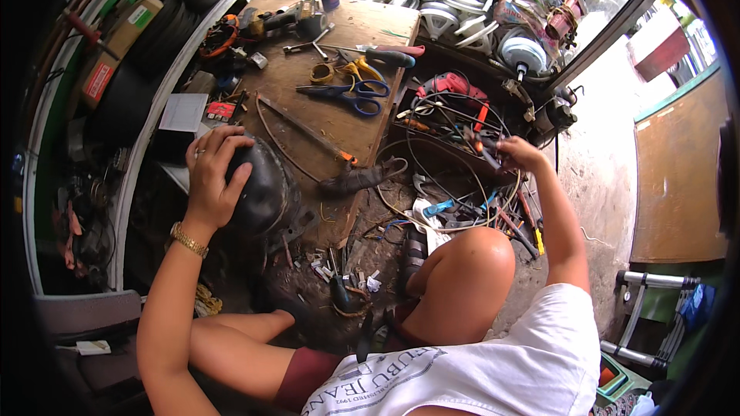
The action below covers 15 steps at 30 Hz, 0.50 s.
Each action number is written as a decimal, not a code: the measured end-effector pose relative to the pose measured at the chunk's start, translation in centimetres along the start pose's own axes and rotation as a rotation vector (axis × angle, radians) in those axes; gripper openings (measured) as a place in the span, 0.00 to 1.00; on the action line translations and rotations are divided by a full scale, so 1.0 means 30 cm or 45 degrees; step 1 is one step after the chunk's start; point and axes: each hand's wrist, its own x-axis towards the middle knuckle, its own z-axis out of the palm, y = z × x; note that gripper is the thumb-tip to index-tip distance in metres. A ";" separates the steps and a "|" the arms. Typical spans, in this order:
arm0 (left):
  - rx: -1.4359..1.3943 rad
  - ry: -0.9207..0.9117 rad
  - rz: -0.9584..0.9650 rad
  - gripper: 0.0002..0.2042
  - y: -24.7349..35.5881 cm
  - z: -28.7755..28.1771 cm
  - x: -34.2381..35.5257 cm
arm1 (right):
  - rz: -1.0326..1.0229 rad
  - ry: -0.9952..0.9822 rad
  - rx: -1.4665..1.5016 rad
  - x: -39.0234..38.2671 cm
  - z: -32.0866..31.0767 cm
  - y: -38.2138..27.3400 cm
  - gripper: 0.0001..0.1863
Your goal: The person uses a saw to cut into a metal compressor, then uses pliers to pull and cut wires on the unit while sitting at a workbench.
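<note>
Resting with fingers spread, the left hand [216,173] covers a black rounded housing [266,189] just beside the wooden board [308,135]. Right hand [520,156] is curled round pliers [487,152] (tips hard to read). Risks: cable loops [411,146] snagging them; the curved housing rolling under uneven pressure.

Bright light washes the floor [592,204] beside a brown panel [678,185] at right, while a shelf [117,254] and a chair [89,312] stand left of the wooden table [374,23].
</note>
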 end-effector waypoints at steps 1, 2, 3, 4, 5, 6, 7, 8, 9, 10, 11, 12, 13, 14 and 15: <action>0.000 0.006 -0.002 0.17 0.001 0.002 -0.001 | 0.009 -0.045 0.245 -0.043 0.047 0.023 0.14; 0.003 0.011 -0.002 0.16 -0.001 0.001 -0.006 | 0.019 -0.091 0.494 -0.094 0.101 0.040 0.15; 0.016 0.019 -0.009 0.16 -0.004 -0.001 -0.014 | -0.058 -0.218 0.664 -0.146 0.151 0.047 0.15; 0.018 0.021 -0.012 0.15 -0.007 -0.006 -0.021 | -0.136 -0.346 0.829 -0.199 0.192 0.047 0.15; 0.026 0.024 -0.028 0.15 -0.014 -0.015 -0.036 | -0.229 -0.409 0.833 -0.259 0.238 0.013 0.15; 0.014 0.028 -0.030 0.15 -0.016 -0.007 -0.038 | -0.327 -0.465 0.800 -0.324 0.265 -0.023 0.15; 0.000 0.049 -0.028 0.14 -0.016 0.002 -0.037 | -0.427 -0.520 0.765 -0.387 0.294 -0.064 0.15; 0.002 0.063 -0.039 0.14 -0.013 0.008 -0.037 | -0.528 -0.573 0.731 -0.445 0.317 -0.107 0.16; 0.007 0.079 -0.052 0.14 -0.011 0.011 -0.039 | -0.616 -0.576 0.561 -0.489 0.337 -0.156 0.23; 0.014 0.093 -0.067 0.14 -0.006 0.013 -0.044 | -0.624 -0.468 0.565 -0.536 0.367 -0.205 0.26; 0.060 0.105 -0.086 0.13 0.007 0.019 -0.041 | -0.635 -0.350 0.568 -0.591 0.394 -0.251 0.29; 0.056 0.121 -0.105 0.13 0.011 0.023 -0.046 | -0.646 -0.242 0.571 -0.627 0.419 -0.282 0.32; 0.053 0.137 -0.125 0.12 0.012 0.032 -0.048 | -0.705 -0.217 0.589 -0.652 0.436 -0.295 0.39; 0.042 0.161 -0.139 0.12 0.014 0.046 -0.040 | -0.836 -0.301 0.647 -0.680 0.451 -0.304 0.40; 0.078 0.182 -0.151 0.12 0.017 0.053 -0.043 | -0.961 -0.398 0.712 -0.697 0.482 -0.303 0.41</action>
